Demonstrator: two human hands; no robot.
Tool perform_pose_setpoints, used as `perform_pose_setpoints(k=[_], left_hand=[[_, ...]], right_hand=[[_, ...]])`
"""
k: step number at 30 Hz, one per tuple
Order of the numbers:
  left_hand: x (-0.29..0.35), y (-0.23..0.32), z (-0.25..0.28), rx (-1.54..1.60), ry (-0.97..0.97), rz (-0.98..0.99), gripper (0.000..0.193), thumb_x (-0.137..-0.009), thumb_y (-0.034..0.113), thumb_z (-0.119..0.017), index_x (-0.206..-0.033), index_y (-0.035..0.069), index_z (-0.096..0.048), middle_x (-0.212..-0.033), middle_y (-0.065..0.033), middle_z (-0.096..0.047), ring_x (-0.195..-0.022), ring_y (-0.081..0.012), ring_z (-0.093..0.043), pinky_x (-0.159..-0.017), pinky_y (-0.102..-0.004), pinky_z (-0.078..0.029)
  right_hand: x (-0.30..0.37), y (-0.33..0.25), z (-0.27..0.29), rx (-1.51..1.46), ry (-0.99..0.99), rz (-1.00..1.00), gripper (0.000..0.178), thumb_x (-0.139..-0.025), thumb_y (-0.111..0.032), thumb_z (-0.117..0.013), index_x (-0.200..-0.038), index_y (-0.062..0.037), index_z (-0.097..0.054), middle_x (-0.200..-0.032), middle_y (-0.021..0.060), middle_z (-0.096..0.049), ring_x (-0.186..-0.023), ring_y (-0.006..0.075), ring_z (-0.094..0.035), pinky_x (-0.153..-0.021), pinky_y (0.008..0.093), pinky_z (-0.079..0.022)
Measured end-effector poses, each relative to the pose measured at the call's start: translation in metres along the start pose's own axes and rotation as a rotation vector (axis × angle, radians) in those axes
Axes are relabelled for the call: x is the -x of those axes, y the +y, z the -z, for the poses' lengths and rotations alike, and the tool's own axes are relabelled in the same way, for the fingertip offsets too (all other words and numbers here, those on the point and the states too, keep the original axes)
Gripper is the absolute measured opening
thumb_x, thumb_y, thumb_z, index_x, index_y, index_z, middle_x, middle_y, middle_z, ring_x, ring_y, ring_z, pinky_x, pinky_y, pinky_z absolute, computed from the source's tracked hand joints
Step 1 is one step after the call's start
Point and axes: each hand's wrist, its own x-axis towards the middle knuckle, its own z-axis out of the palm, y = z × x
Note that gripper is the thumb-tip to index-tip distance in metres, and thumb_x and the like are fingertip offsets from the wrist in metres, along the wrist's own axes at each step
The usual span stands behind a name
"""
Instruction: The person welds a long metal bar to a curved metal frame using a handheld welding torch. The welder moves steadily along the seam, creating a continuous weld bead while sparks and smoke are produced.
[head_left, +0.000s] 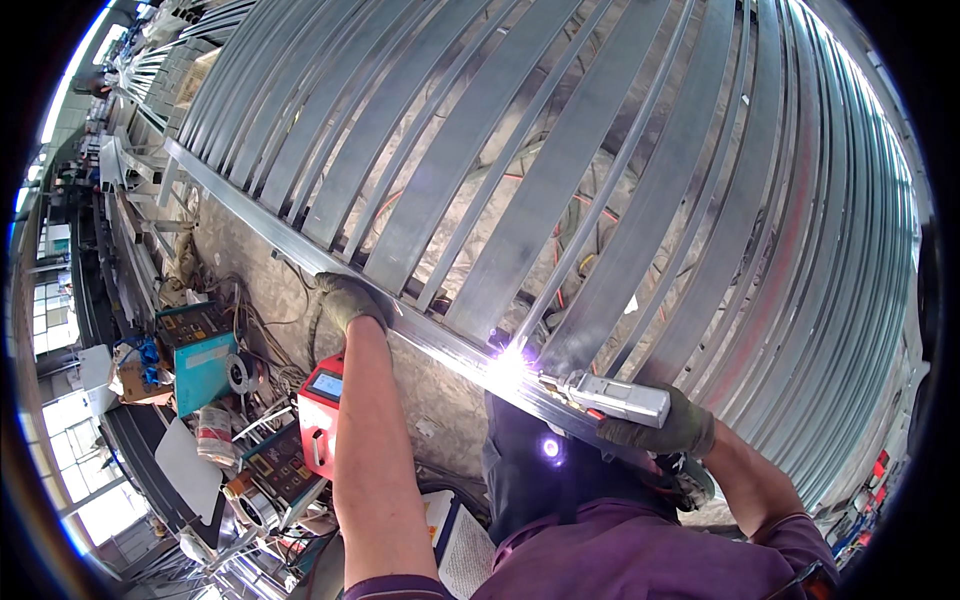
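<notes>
- I find the left hand [350, 300], in a grey-green work glove, left of centre in the frame, clenched over the edge of the long galvanised steel rail [300, 252] that runs from the upper left down toward the centre.
- The right hand [665, 430], gloved alike, sits lower right of centre and grasps a silver box-shaped welding gun [618, 397], its tip pointing left.
- A bright white arc [510, 368] burns at the gun's tip, on the rail, at the foot of the flat grey steel slats [560, 170] that fill the upper frame.
- A red box-shaped welding unit with a small screen [322, 410] stands at lower left, just beside the left forearm.
- A teal case [205, 370] lies further left among cables.
</notes>
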Motion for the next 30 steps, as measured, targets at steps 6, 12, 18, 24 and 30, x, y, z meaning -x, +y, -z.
perform_pose_setpoints(k=[6,12,18,24,30], left_hand=[[0.015,0.013,-0.008,-0.100,0.036,-0.028,0.072,-0.112,0.058,-0.038,-0.142,-0.002,-0.064,-0.130,-0.0197,-0.074,-0.115,-0.0320,-0.073,-0.097,-0.0439,-0.057],[-0.011,-0.015,-0.022,0.223,-0.089,0.046,0.060,-0.113,0.052,-0.040,-0.138,0.003,-0.065,-0.126,-0.0184,-0.076,-0.113,-0.0346,-0.075,-0.094,-0.0445,-0.060],[-0.121,-0.071,0.001,0.034,-0.089,-0.284,0.059,-0.114,0.039,-0.042,-0.156,-0.002,-0.049,-0.140,-0.0171,-0.070,-0.119,-0.0313,-0.073,-0.093,-0.0424,-0.062],[-0.056,-0.027,-0.015,-1.720,-0.082,-0.640,0.062,-0.112,0.047,-0.043,-0.159,0.007,-0.049,-0.156,-0.0119,-0.058,-0.140,-0.0292,-0.057,-0.107,-0.0420,-0.053],[-0.024,-0.007,-0.007,-1.677,-0.143,-0.736,0.065,-0.111,0.054,-0.042,-0.159,0.013,-0.053,-0.162,-0.0085,-0.054,-0.148,-0.0286,-0.051,-0.113,-0.0440,-0.049]], right_hand=[[0.017,-0.023,-0.006,-0.152,0.088,-0.138,0.043,-0.099,-0.035,-0.081,-0.127,-0.0045,-0.074,-0.098,0.0099,-0.080,-0.091,0.0224,-0.079,-0.077,0.0357,-0.063],[0.041,-0.009,-0.011,-0.122,0.293,0.037,0.037,-0.094,-0.022,-0.087,-0.124,-0.0041,-0.076,-0.106,0.0133,-0.080,-0.095,0.0247,-0.079,-0.083,0.0344,-0.062],[0.054,-0.021,-0.013,-0.052,0.426,0.155,0.030,-0.098,-0.014,-0.082,-0.125,-0.0023,-0.075,-0.100,0.0117,-0.080,-0.091,0.0234,-0.078,-0.080,0.0357,-0.061],[0.089,0.014,-0.051,0.539,0.473,0.126,0.029,-0.109,-0.016,-0.066,-0.135,-0.0034,-0.066,-0.124,0.0102,-0.073,-0.111,0.0165,-0.073,-0.091,0.0314,-0.062],[0.140,0.031,-0.098,0.387,0.480,-0.013,0.036,-0.114,-0.022,-0.055,-0.147,-0.0068,-0.057,-0.144,0.0062,-0.063,-0.133,0.0129,-0.063,-0.106,0.0299,-0.058]])
